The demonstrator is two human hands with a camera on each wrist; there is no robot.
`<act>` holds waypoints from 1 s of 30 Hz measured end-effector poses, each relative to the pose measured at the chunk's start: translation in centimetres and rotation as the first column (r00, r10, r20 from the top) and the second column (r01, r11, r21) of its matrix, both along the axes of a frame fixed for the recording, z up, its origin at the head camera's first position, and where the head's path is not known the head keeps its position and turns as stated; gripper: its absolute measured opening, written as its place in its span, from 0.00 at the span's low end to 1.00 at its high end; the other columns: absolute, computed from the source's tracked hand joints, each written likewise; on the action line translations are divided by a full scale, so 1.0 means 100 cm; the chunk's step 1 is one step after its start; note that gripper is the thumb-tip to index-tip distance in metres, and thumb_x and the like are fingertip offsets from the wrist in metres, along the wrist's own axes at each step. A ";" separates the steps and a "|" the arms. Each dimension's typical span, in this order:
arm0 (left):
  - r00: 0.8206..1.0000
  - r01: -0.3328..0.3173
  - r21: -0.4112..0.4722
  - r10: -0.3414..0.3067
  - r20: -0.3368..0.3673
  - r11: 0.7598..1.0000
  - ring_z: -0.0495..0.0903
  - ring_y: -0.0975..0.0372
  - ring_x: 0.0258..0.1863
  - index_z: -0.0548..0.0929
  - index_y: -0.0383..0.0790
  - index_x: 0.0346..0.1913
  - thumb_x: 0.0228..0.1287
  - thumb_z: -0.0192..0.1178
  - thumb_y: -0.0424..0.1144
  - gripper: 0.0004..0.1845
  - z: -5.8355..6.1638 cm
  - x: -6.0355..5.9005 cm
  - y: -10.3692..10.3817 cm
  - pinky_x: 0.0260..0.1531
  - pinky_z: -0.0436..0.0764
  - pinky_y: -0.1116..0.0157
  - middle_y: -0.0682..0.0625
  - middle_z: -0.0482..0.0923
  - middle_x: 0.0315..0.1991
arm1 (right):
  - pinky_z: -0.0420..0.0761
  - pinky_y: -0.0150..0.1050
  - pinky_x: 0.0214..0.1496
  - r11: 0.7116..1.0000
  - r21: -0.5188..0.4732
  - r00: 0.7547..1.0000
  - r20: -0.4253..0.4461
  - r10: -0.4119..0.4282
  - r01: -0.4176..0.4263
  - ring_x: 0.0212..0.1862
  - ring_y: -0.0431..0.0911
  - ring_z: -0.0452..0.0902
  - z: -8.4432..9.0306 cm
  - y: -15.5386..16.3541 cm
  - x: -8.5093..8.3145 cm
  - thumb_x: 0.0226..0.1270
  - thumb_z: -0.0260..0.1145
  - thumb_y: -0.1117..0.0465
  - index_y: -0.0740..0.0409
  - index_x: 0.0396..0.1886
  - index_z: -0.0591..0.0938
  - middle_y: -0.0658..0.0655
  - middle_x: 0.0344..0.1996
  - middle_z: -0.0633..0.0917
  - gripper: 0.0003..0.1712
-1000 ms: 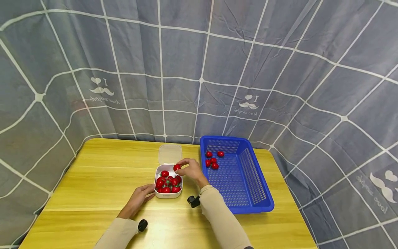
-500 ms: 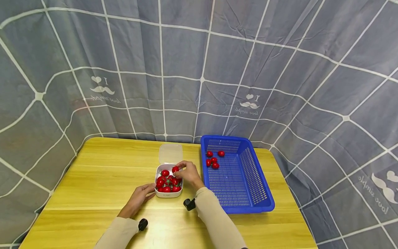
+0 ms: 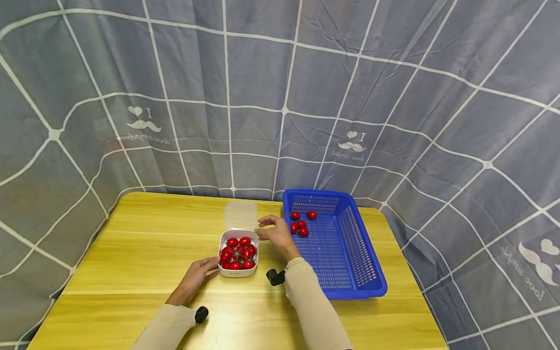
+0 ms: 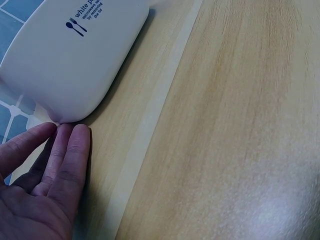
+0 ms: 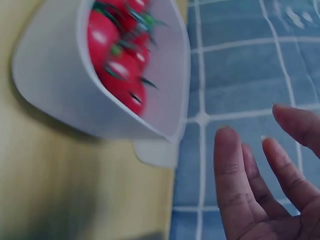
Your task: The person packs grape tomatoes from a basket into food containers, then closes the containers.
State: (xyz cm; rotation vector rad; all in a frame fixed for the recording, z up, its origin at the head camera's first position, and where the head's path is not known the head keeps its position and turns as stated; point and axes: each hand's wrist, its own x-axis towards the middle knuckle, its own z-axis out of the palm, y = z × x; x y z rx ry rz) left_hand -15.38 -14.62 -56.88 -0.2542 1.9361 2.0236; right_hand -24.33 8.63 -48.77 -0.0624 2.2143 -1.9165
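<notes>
Hovering just beyond the right rim of the white box [image 3: 237,255], the right hand [image 3: 274,232] is spreading its fingers [image 5: 235,175] loosely and carrying nothing. The box is sitting on the desk [image 3: 131,243] packed with red tomatoes [image 3: 238,253], lying to the left of that hand and slightly nearer the person, while the blue basket [image 3: 350,253] with a few tomatoes inside is standing immediately on the hand's other side. The left hand [image 3: 194,278] is resting flat on the desk, its straight fingertips [image 4: 75,137] touching the box's near left corner. The clear lid [image 3: 239,216] is lying just behind the box. Of the two hands, the right is the nearer to the fruit, being beside the box's open top.
</notes>
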 end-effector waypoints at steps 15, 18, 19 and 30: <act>1.000 0.006 0.001 -0.006 0.007 1.000 0.67 0.43 0.64 0.64 0.16 0.63 0.75 0.50 0.45 0.31 -0.001 0.000 0.000 0.61 0.75 0.58 0.26 0.62 0.65 | 0.88 0.46 0.42 0.985 -0.159 0.996 0.066 -0.057 0.067 0.34 0.49 0.83 0.010 0.069 -0.017 0.60 0.64 0.77 0.78 0.56 0.74 0.59 0.35 0.83 0.23; 1.000 0.005 0.000 -0.005 0.007 1.000 0.66 0.43 0.64 0.64 0.16 0.63 0.75 0.51 0.45 0.31 -0.002 0.000 0.000 0.61 0.75 0.57 0.26 0.62 0.65 | 0.88 0.45 0.41 0.980 -0.179 0.993 0.092 -0.072 0.088 0.33 0.50 0.83 0.007 0.082 -0.021 0.62 0.63 0.77 0.78 0.56 0.73 0.56 0.33 0.84 0.22; 1.000 0.008 -0.002 -0.008 0.006 1.000 0.66 0.42 0.64 0.64 0.16 0.63 0.75 0.51 0.45 0.31 -0.002 0.000 0.000 0.61 0.75 0.57 0.26 0.62 0.65 | 0.88 0.46 0.41 0.979 -0.180 0.992 0.097 -0.083 0.100 0.32 0.49 0.83 0.006 0.086 -0.022 0.62 0.63 0.76 0.78 0.56 0.73 0.56 0.32 0.84 0.22; 1.000 -0.011 -0.001 0.011 0.013 1.000 0.67 0.43 0.64 0.66 0.17 0.63 0.73 0.52 0.45 0.31 -0.003 -0.002 0.001 0.59 0.77 0.60 0.27 0.64 0.64 | 0.86 0.50 0.46 0.964 -0.056 0.957 0.147 -0.251 0.261 0.33 0.44 0.82 -0.020 0.124 -0.035 0.63 0.60 0.78 0.78 0.57 0.74 0.74 0.51 0.79 0.22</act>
